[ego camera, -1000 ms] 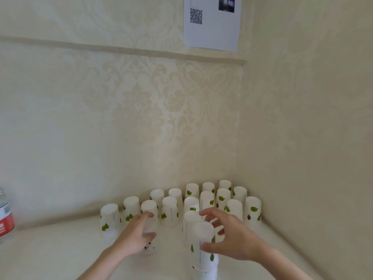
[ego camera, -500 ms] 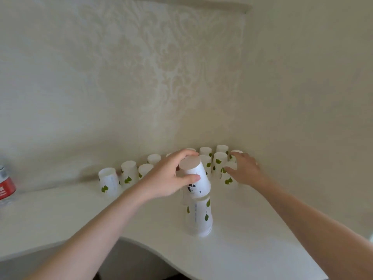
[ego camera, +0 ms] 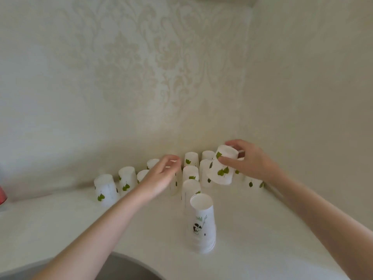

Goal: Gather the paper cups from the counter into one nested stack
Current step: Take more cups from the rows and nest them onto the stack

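One head view shows it all: a nested stack (ego camera: 202, 225) of upside-down paper cups stands near the front of the smooth white counter (ego camera: 60, 229), its top cup printed with a small black-and-white panda and thin green stalks; a tiny dark mark sits beside the panda, too small to read. Behind it, loose cups (ego camera: 127, 179) stand upside down in curving rows toward the wall corner, each a tapered white paper cone printed with green leaves. The right hand (ego camera: 248, 160) pinches one leaf-printed cup (ego camera: 223, 165) between thumb and fingers, holding it tilted and lifted above the rows at the right. The left hand (ego camera: 161, 175) hangs over the middle of the rows with fingers loosely spread, blurred, gripping nothing that I can see. A red-labelled object (ego camera: 2, 196) shows at the left edge, its writing cut off. Pale damask-patterned wallpaper (ego camera: 161, 67) covers both walls.
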